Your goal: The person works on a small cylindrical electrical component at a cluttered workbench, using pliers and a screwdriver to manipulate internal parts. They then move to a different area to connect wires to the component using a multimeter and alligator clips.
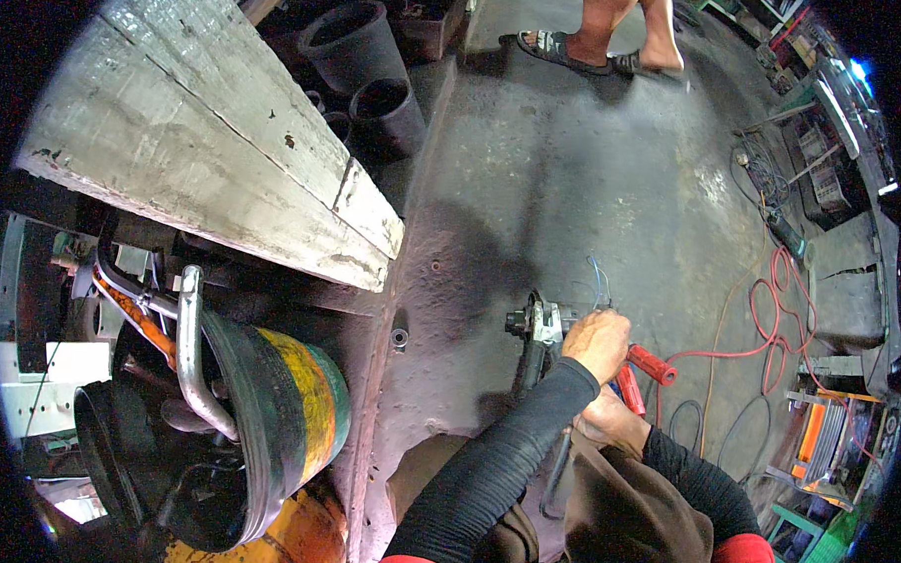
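Note:
My left hand (597, 346), at the end of a black sleeve, is closed round the body of a power tool with a silver metal head (545, 323), which looks like an angle grinder. A black bar (529, 366) sticks out from that head toward me. Thin loose wires (599, 280) stand up just beyond my fingers. Lower down, my right hand (612, 420) is closed close beneath the left one; its grip is mostly hidden. Two red cylindrical pieces (652, 365) show beside my hands, and I cannot tell whether they belong to the tool.
At left, a black bucket with a yellow band (301, 401) holds bent metal tubing (190, 340). A thick worn beam (217, 141) juts in above it. Red cable (759, 315) loops over the floor at right. Someone's sandalled feet (601, 53) stand farther off, near dark pots (348, 47).

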The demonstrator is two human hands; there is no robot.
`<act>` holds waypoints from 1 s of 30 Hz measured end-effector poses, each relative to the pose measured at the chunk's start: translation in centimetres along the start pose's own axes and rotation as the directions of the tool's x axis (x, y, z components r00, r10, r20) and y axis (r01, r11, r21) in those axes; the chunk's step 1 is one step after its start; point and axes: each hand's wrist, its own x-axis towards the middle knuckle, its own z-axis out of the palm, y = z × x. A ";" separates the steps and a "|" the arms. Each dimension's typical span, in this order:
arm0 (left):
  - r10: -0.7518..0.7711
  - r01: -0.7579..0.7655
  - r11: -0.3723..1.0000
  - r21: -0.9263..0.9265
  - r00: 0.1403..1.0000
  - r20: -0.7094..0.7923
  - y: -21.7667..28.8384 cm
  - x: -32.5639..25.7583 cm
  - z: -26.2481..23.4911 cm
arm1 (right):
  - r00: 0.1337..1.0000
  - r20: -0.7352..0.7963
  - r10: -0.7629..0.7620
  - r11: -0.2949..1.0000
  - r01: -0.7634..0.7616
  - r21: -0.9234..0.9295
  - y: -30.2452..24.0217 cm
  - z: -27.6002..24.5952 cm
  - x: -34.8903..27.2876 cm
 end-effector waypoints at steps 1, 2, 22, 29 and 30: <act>0.003 -0.003 1.000 0.001 1.000 0.000 0.0 0.0 0.0 | 1.000 0.018 -0.024 1.000 0.023 0.009 0.0 0.0 0.0; 0.002 -0.002 1.000 0.005 1.000 0.010 0.0 0.0 0.0 | 0.997 0.049 -0.065 0.997 0.063 0.040 0.0 -0.1 0.0; -0.091 0.091 0.996 -0.009 0.977 -0.194 0.1 0.1 -0.2 | 0.997 -0.032 0.074 0.997 -0.074 -0.004 -0.2 -0.8 0.4; 0.039 -0.039 0.999 -0.027 0.999 -0.005 -0.5 0.0 0.8 | 0.998 -0.035 0.050 0.999 -0.050 0.012 -0.1 -0.5 0.1; 0.050 -0.050 0.998 -0.032 0.999 -0.011 -0.6 0.0 0.8 | 0.996 -0.063 0.064 0.998 -0.066 -0.022 -0.2 -0.5 0.1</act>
